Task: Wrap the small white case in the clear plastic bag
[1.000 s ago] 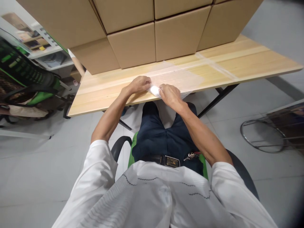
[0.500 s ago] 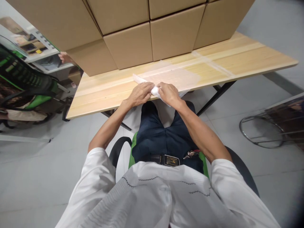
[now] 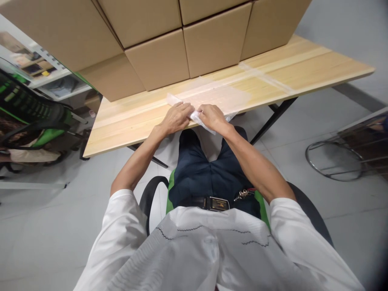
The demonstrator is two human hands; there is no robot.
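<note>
White bundle (image 3: 195,117): at the near edge of the table (image 3: 121,131). Left hand (image 3: 178,116), pinching its end a second ago, now lies over it; whether that grip closes beneath, cannot tell. Right hand (image 3: 213,116) grips the bundle narrowly. Wrapping appears unfinished. Cartons (image 3: 157,60) stand behind.

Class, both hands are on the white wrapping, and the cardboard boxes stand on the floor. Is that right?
No: the head view shows the cardboard boxes on the table, not the floor. Left hand and right hand are on the white wrapping.
</note>
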